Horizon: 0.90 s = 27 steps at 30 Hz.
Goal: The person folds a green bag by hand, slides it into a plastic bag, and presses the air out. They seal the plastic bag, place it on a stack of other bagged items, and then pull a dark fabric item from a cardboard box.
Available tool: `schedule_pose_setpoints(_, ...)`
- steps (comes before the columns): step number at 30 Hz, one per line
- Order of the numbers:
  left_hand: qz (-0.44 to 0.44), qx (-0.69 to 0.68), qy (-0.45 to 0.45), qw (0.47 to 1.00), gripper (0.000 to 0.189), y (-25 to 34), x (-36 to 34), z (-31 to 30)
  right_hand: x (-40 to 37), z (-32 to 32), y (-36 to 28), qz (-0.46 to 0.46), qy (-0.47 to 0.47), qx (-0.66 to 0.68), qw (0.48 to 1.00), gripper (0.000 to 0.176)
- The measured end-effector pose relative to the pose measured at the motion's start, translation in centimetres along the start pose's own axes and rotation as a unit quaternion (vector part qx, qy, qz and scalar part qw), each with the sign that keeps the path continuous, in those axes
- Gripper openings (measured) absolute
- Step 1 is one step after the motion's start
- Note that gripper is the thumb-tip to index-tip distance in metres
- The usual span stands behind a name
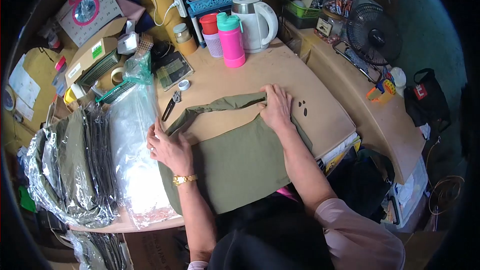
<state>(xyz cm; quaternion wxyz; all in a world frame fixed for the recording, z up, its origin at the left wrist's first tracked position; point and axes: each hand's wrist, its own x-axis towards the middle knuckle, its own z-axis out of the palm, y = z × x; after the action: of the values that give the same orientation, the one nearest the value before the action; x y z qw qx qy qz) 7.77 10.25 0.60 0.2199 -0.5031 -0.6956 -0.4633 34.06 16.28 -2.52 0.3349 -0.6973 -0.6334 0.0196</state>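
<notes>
An olive-green cloth garment [240, 165] lies across the front of the table and hangs over the edge toward my body. Its far edge is lifted into a loose band, with bare tabletop showing through the gap. My right hand [276, 107] is closed on the right end of this band, with the fingertips partly hidden in the cloth. At the left end, my left hand [171, 149] grips the cloth; a gold watch [185, 179] is on that wrist. Small black thread snips [171, 107] lie just beyond the left end of the band.
Clear plastic bags [135, 145] lie left of the garment, beside a stack of bagged olive garments [75, 165]. A pink bottle [231, 42] and a white kettle [254, 22] stand at the back. Dark scraps [304, 109] lie to the right. A black fan [375, 35] stands on the side counter.
</notes>
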Motion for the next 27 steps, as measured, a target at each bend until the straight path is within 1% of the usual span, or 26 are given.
schedule_pose_setpoints(1, -0.007, 0.034, -0.102, 0.994, 0.037, -1.7, 0.5, 0.1, 0.3, 0.6, 0.6, -0.025, -0.006, 0.024, 0.999, 0.043)
schedule_pose_setpoints(2, -0.016, 0.069, -0.203, 0.977, 0.030, -4.0, 1.0, 0.3, 0.4, 0.8, 1.0, -0.051, -0.012, 0.047, 0.998, 0.035)
schedule_pose_setpoints(3, -0.061, -0.057, -0.215, 0.973, 0.015, -7.6, 1.0, 1.7, 0.5, 0.5, 1.2, -0.050, -0.012, 0.048, 0.998, 0.035)
schedule_pose_setpoints(4, -0.059, -0.088, -0.166, 0.980, 0.008, -8.3, 1.0, 1.8, 0.6, 0.2, 1.3, -0.043, 0.020, 0.058, 0.997, 0.028)
schedule_pose_setpoints(5, -0.089, -0.098, -0.175, 0.976, 0.008, -9.1, 1.1, 1.7, 0.7, 0.0, 1.3, -0.035, 0.051, 0.069, 0.996, 0.022)
schedule_pose_setpoints(6, -0.120, -0.108, -0.184, 0.969, 0.010, -9.7, 1.0, 1.6, 0.8, -0.1, 1.2, -0.033, 0.050, 0.071, 0.996, 0.022)
schedule_pose_setpoints(7, -0.120, -0.106, -0.186, 0.969, 0.010, -10.1, 0.7, 2.0, 0.8, -0.2, 1.1, -0.028, 0.075, 0.080, 0.994, 0.021)
schedule_pose_setpoints(8, -0.124, -0.141, -0.171, 0.967, 0.013, -10.4, 0.3, 2.4, 0.9, -0.2, 1.1, -0.023, 0.101, 0.088, 0.991, 0.019)
schedule_pose_setpoints(9, -0.128, -0.176, -0.156, 0.963, 0.017, -10.1, 0.3, 2.3, 1.0, 0.0, 1.2, -0.045, 0.131, 0.140, 0.981, 0.022)
schedule_pose_setpoints(10, -0.129, -0.175, -0.157, 0.963, 0.017, -9.8, 0.2, 2.1, 1.0, 0.0, 1.3, -0.044, 0.129, 0.140, 0.981, 0.022)
schedule_pose_setpoints(12, -0.027, -0.063, -0.137, 0.988, 0.022, -9.1, 0.3, 1.8, 1.0, 0.0, 1.5, 0.014, 0.013, 0.183, 0.983, 0.026)
schedule_pose_setpoints(13, -0.028, -0.061, -0.139, 0.988, 0.022, -9.5, 0.1, 2.1, 1.0, 0.2, 1.7, 0.016, 0.011, 0.183, 0.983, 0.026)
schedule_pose_setpoints(15, -0.010, -0.088, -0.134, 0.987, 0.020, -9.9, 0.0, 2.5, 1.0, 0.3, 1.7, -0.028, 0.008, 0.135, 0.990, 0.028)
schedule_pose_setpoints(16, -0.011, -0.087, -0.134, 0.987, 0.020, -9.7, 0.1, 2.3, 0.9, 0.0, 1.4, -0.028, 0.006, 0.135, 0.990, 0.028)
schedule_pose_setpoints(18, -0.020, -0.101, -0.141, 0.985, 0.016, -8.8, 0.3, 1.7, 0.8, -0.8, 1.0, 0.005, -0.014, 0.137, 0.990, 0.025)
schedule_pose_setpoints(19, -0.022, -0.099, -0.140, 0.985, 0.016, -8.4, 0.3, 1.5, 0.9, -0.8, 1.0, 0.003, -0.016, 0.138, 0.990, 0.025)
schedule_pose_setpoints(21, 0.002, -0.155, -0.112, 0.982, 0.011, -8.0, 0.3, 1.3, 1.1, -0.8, 1.4, 0.015, -0.038, 0.189, 0.981, 0.021)
schedule_pose_setpoints(22, 0.000, -0.154, -0.112, 0.982, 0.011, -8.3, 0.2, 1.4, 1.2, -0.7, 1.8, 0.014, -0.040, 0.189, 0.981, 0.021)
schedule_pose_setpoints(24, -0.083, -0.171, -0.115, 0.975, 0.012, -9.3, 0.0, 1.7, 1.5, -0.5, 2.2, -0.002, 0.079, 0.222, 0.972, 0.020)
schedule_pose_setpoints(25, -0.083, -0.171, -0.095, 0.977, 0.013, -9.5, 0.0, 2.1, 1.7, -1.0, 2.0, 0.113, 0.007, 0.269, 0.956, 0.022)
schedule_pose_setpoints(26, -0.086, -0.169, -0.094, 0.977, 0.013, -9.9, -0.2, 2.2, 1.9, -0.8, 2.1, 0.111, 0.003, 0.269, 0.957, 0.022)
schedule_pose_setpoints(27, -0.087, -0.134, -0.111, 0.981, 0.013, -9.7, -0.1, 1.9, 2.0, -0.3, 2.6, 0.099, 0.015, 0.286, 0.953, 0.022)
